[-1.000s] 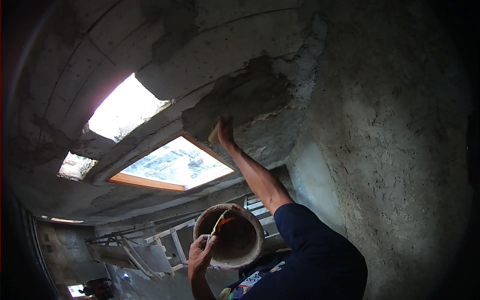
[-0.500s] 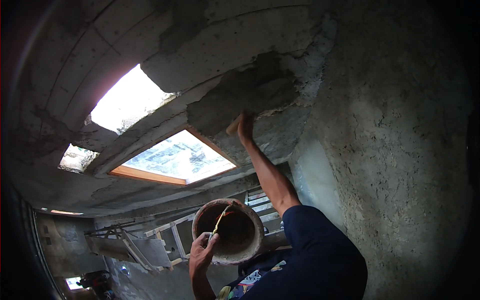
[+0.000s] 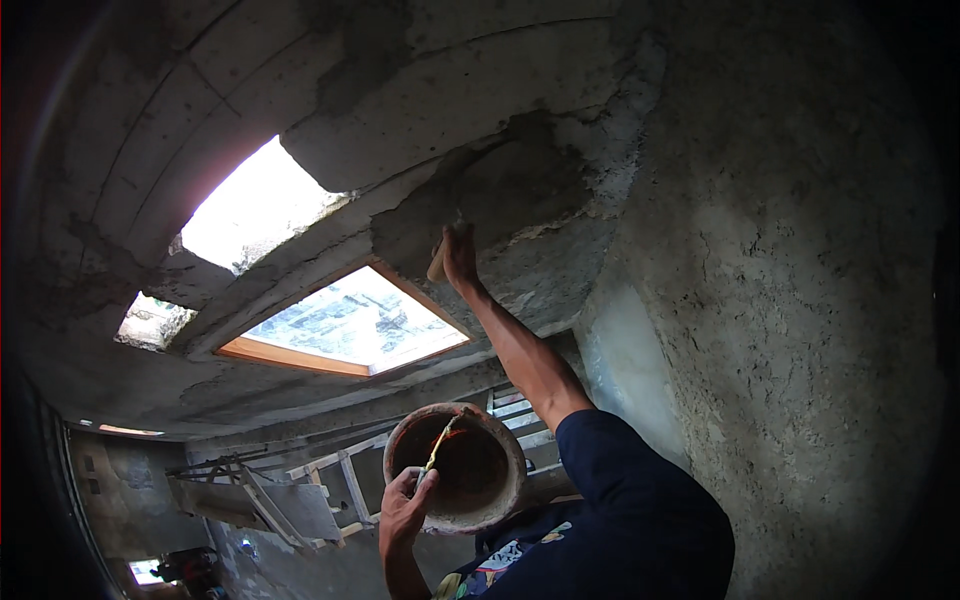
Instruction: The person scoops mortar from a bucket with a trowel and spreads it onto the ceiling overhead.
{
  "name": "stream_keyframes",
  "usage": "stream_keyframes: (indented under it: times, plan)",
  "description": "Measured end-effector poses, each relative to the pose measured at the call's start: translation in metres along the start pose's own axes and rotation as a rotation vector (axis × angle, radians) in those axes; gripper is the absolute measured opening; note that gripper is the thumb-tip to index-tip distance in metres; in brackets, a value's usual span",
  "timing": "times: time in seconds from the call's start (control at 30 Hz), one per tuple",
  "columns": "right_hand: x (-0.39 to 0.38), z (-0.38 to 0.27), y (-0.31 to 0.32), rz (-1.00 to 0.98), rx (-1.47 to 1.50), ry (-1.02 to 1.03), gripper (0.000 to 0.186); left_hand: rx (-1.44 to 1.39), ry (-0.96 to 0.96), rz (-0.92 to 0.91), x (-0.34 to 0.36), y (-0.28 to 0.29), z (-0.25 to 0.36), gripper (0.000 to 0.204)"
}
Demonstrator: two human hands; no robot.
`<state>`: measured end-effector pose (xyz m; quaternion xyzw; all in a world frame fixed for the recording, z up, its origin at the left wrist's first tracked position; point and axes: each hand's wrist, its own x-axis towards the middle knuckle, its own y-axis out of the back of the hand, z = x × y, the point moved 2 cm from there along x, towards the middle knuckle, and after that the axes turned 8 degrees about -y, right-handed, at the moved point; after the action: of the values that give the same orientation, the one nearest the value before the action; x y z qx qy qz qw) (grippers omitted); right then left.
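Note:
My left hand (image 3: 405, 502) is closed round the yellowish cord-like handle of a mortar-crusted bucket (image 3: 505, 490), which hangs with its mouth facing me. The bucket's inside is dark, with a reddish patch, and how full it is cannot be made out. Higher up, my right hand (image 3: 460, 262) grips the pale wooden handle of a trowel (image 3: 437, 266) against the wall. Its blade is mostly hidden by the hand and the dark surface. Around it spreads a darker, damp-looking patch of plaster (image 3: 520, 180).
A wood-framed window (image 3: 360, 320) lies left of my right hand, with two rough bright openings (image 3: 255, 210) beyond it. At lower left stand wooden trestles and boards (image 3: 300, 505). A rough wall (image 3: 800, 300) rises on the right.
My right hand and the trowel have moved left and slightly down along the wall, toward the window. My left hand and the bucket stay nearly in place.

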<state>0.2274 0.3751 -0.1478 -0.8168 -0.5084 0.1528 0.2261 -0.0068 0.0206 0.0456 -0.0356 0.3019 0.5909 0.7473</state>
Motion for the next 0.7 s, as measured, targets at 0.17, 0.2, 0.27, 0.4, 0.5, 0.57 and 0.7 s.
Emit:
stream_keyframes:
  times: [0.17, 0.2, 0.27, 0.4, 0.5, 0.57, 0.7]
  plan:
    - [-0.016, 0.02, 0.001, -0.095, -0.339, 0.142, 0.03, 0.027, 0.034, -0.02, 0.001, 0.0, -0.004, 0.037]
    - [-0.019, 0.024, 0.002, -0.098, -0.422, 0.086, 0.03, 0.038, 0.034, -0.021, 0.001, 0.0, -0.004, 0.037]
    - [-0.03, 0.029, 0.009, -0.098, -0.409, 0.111, 0.032, 0.044, 0.011, -0.02, 0.001, -0.002, -0.002, 0.033]
    - [-0.03, 0.024, 0.03, 0.08, -0.399, 0.071, 0.034, 0.035, -0.042, -0.011, 0.001, -0.004, -0.001, 0.026]
    - [-0.01, 0.011, 0.05, 0.109, -0.262, 0.089, 0.028, 0.057, -0.054, -0.016, 0.001, -0.004, -0.002, 0.027]
    - [0.007, 0.008, 0.05, 0.119, -0.142, 0.046, 0.029, 0.06, -0.055, -0.014, 0.002, -0.004, -0.002, 0.027]
    - [0.022, 0.012, 0.025, 0.001, -0.314, 0.138, 0.035, 0.057, -0.046, -0.008, 0.002, -0.004, -0.001, 0.028]
